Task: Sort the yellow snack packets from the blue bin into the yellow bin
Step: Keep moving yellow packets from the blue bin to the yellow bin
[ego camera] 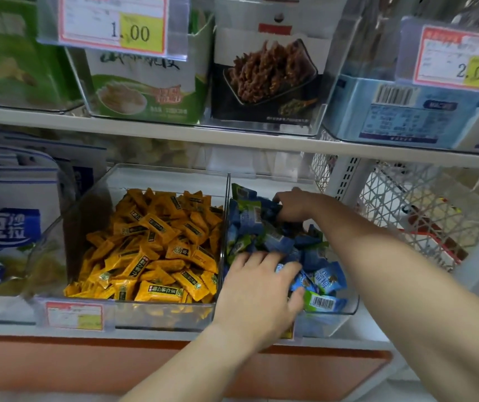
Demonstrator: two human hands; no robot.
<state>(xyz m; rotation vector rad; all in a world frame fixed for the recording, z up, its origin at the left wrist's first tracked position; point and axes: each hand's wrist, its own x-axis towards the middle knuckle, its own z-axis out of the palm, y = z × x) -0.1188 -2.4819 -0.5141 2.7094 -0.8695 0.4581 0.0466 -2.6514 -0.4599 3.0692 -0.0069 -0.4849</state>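
1. Two clear bins sit side by side on the lower shelf: the yellow bin [93, 198] on the left and the blue bin [322, 320] touching it on the right.
2. Yellow packets [157, 245] lie heaped in the yellow bin, filling it from near to far.
3. Blue packets [276, 239], with some green ones among them, fill the blue bin; I cannot tell whether any yellow packet lies under them.
4. At the near end of the blue bin, the left hand [261, 288] rests palm down on the pile, its fingers [287, 268] spread and nearly straight, gripping nothing.
5. Over the far end of the same bin, the right hand [293, 206] has its fingers curled down into the packets; I cannot tell whether it holds one.
6. A red-edged price tag [74, 314] hangs on the near wall of the yellow bin.
7. On the upper shelf [174, 132] stand a green box [145, 82] and a black box [267, 76].
8. A white wire basket [421, 204] sits to the right of the blue bin.
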